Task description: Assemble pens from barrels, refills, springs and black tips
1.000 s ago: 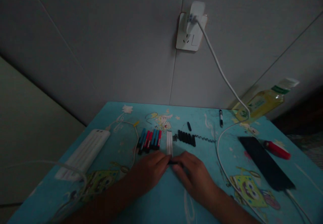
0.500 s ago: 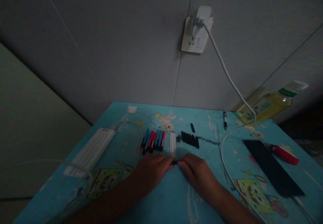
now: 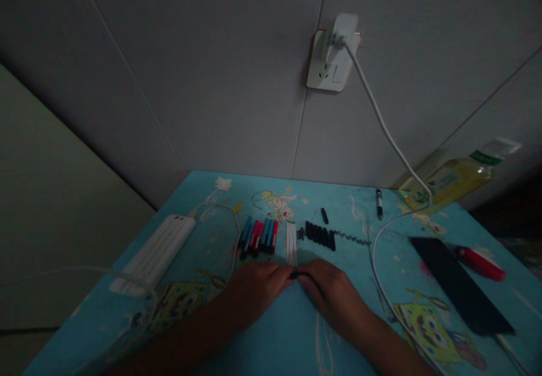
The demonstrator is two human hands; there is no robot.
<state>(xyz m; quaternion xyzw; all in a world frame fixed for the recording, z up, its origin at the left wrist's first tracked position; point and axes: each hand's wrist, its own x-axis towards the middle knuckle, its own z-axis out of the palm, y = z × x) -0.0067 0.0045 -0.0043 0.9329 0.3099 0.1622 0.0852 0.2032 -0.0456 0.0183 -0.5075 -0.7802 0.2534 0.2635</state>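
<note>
Near the middle of the table my left hand [image 3: 260, 285] and my right hand [image 3: 332, 285] meet at a small marker [image 3: 293, 276], mostly hidden by the fingers. A bit of red shows by the left fingertips, and the black end runs into my right fingers. Both hands are closed on it. Just beyond them lies a bundle of thin white rods [image 3: 291, 243]. To its left, blue and red markers [image 3: 259, 236] with black ends lie in a row. Several black caps [image 3: 320, 235] are lined up to the right, and a single black piece [image 3: 324, 215] lies behind them.
A white power strip [image 3: 154, 254] with cables lies at left. On the right are a black flat slab [image 3: 461, 285], a red-handled object [image 3: 480, 263], a black-and-white pen [image 3: 379, 204] and a bottle of yellow liquid [image 3: 457, 178]. A white cable [image 3: 376, 252] hangs from the wall socket [image 3: 332, 62].
The view has shifted slightly. My hands stay together on the marker, and the right fingers have shifted a little around its black end.
</note>
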